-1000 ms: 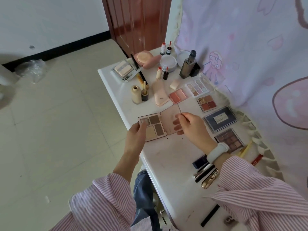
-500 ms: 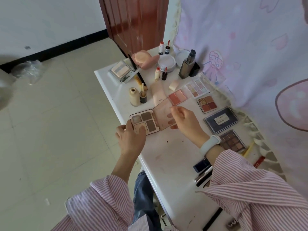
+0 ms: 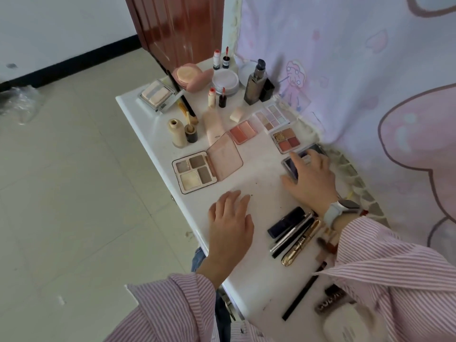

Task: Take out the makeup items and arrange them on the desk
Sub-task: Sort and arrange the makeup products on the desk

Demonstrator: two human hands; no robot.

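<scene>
An open brown eyeshadow palette [image 3: 195, 172] lies flat on the white desk [image 3: 261, 176], its pink lid folded back to the right. My left hand [image 3: 230, 218] hovers low over the desk's near-left part, fingers relaxed and holding nothing. My right hand [image 3: 311, 177] lies spread over a dark rectangular palette [image 3: 311, 148] near the curtain, fingers on its top and thumb beside its near corner. A blush palette [image 3: 243, 132], a pastel palette [image 3: 271, 117] and a warm four-pan palette [image 3: 286, 139] lie beyond.
At the back stand a foundation pump bottle [image 3: 255, 85], a mirror compact [image 3: 156, 95], a pink puff case [image 3: 187, 75] and small bottles. A gold mascara [image 3: 301, 243], pencils and a dark lipstick case [image 3: 286, 222] lie near my right wrist. A curtain hangs along the right.
Both hands let go of the brown palette, which now lies open on the desk. My right hand moved right onto the dark palette; my left hand drew back toward me.
</scene>
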